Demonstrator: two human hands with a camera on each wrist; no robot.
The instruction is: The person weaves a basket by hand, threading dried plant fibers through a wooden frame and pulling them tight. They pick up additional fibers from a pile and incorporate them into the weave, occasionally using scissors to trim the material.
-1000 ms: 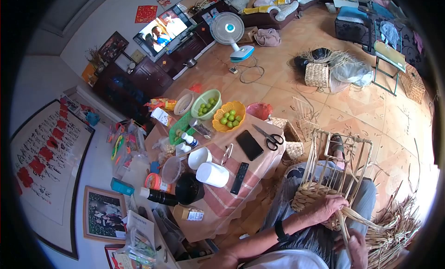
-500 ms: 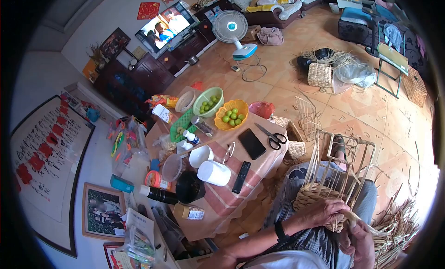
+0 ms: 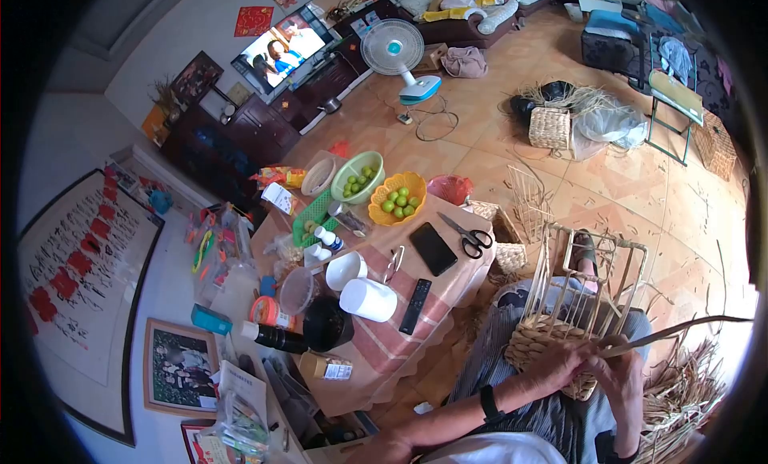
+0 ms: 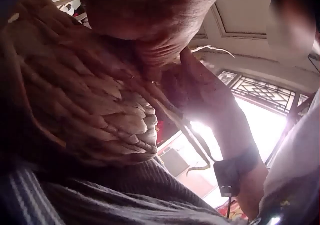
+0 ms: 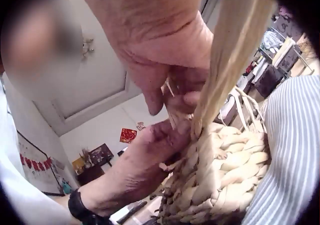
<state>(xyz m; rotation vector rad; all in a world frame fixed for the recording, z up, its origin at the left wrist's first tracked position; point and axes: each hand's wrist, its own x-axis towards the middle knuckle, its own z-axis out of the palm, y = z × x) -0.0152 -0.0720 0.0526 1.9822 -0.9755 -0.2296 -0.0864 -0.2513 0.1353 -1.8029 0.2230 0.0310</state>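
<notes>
A partly woven straw basket [image 3: 532,336] on a slatted frame [image 3: 604,264] rests on the person's lap. At the basket's near corner, the left hand [image 3: 564,364] pinches the weave, thumb and finger at the base of the strands in the right wrist view. Close against it, the right hand [image 3: 620,376] has its fingers curled round a straw strip [image 3: 680,328] whose free end sticks out to the right. In the right wrist view this flat strip [image 5: 235,50] rises from the woven corner [image 5: 230,170]. The left wrist view shows the weave [image 4: 110,110] beneath the left palm [image 4: 150,15].
Loose straw [image 3: 680,392] is heaped on the floor at the right. The table [image 3: 384,336] on the left bears scissors [image 3: 472,238], a phone [image 3: 433,249], a remote [image 3: 414,306], cups and fruit bowls. Finished-looking baskets [image 3: 550,128] and a fan [image 3: 392,48] stand farther off.
The right hand has moved up from below the basket corner to beside the left hand. The strip's free end now swings out to the right. The left hand stays at the corner.
</notes>
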